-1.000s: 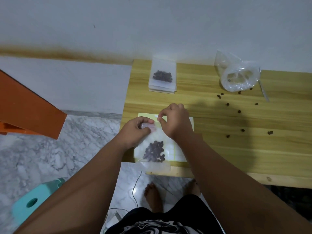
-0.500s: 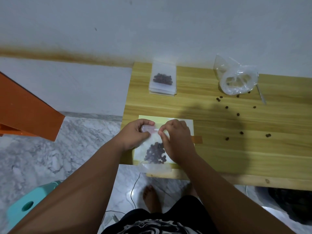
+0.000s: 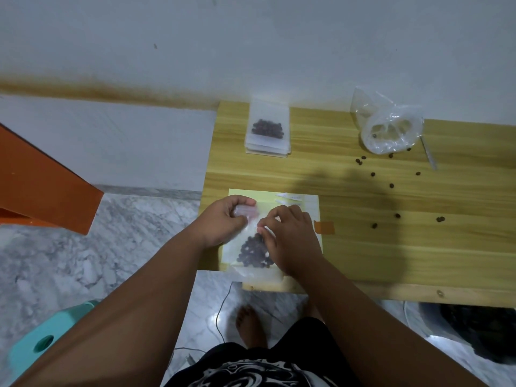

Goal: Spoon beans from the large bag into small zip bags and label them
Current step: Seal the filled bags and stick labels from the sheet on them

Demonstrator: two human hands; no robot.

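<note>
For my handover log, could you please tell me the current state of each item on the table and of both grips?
small zip bag: holds beans, lies flat on the yellow sheet
left grip: pinches the bag's top
right grip: fingers curled onto the bag; pinch unclear
large bag: open, nearly empty
stack of small bags: top one filled, lying flat
loose beans: scattered on the table
</note>
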